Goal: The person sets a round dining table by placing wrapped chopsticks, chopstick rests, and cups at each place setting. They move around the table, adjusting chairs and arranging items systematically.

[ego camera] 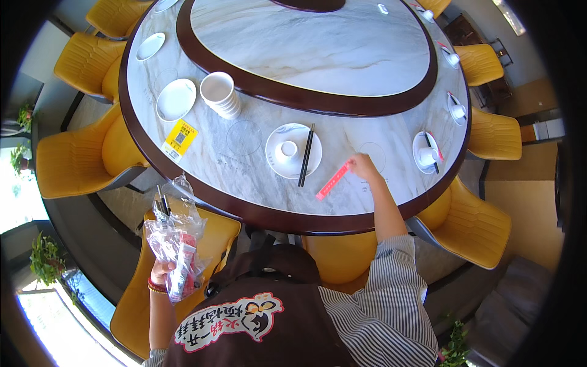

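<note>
My left hand (161, 271) grips a clear plastic bag (183, 243) over the chair beside me. Black chopsticks (162, 202) poke out of its top, and red and white packets show through the film. Over the near part of the table, my right hand (364, 166) pinches one end of a long red paper packet (333, 182). Left of that packet is a white plate (271, 161) with a small upturned white cup (288, 150) on it. A pair of black chopsticks (307, 153) lies across the plate's right side, their ends overhanging the rim.
A stack of white bowls (221, 96) stands near the marble turntable (316, 50) with its dark rim. An oval white plate (176, 100) and a yellow printed card (181, 138) lie at left. Set plates (419, 158) line the right edge. Yellow chairs (87, 147) surround the table.
</note>
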A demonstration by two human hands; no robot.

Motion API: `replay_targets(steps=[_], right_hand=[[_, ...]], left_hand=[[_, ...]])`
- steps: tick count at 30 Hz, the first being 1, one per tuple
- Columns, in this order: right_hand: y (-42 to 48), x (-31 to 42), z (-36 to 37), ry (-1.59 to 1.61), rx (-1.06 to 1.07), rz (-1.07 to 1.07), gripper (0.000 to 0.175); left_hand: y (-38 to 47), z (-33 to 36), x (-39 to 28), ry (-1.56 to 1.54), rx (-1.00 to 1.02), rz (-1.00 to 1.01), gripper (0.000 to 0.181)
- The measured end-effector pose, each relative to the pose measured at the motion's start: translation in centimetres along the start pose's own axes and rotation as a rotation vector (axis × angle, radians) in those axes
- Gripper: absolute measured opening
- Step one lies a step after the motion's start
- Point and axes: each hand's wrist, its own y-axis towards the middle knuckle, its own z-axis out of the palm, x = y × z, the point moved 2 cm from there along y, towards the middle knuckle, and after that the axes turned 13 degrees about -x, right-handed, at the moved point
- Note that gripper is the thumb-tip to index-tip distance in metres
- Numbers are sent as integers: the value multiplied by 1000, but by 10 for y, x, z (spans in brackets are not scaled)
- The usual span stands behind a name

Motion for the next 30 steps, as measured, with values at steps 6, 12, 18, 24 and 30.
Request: replay_targets(steps=[6,12,18,24,30], right_hand=[[68,51,16,-146,48,-155,12],[55,83,13,-186,-256,-209,21],[9,110,50,-419,-352,-139,53],[-4,105,58,-392,-375,-95,53],[-20,91,64,-338,-424,-74,56]], left_hand=[[-23,-23,20,-5,-90,-7,66],[-59,-51,35,-71,-225,50,62],[-74,-74,50,-106,-228,96,63],[-77,-85,51,-124,-177,104,63],[-75,-131,61,14,-243,127,63]])
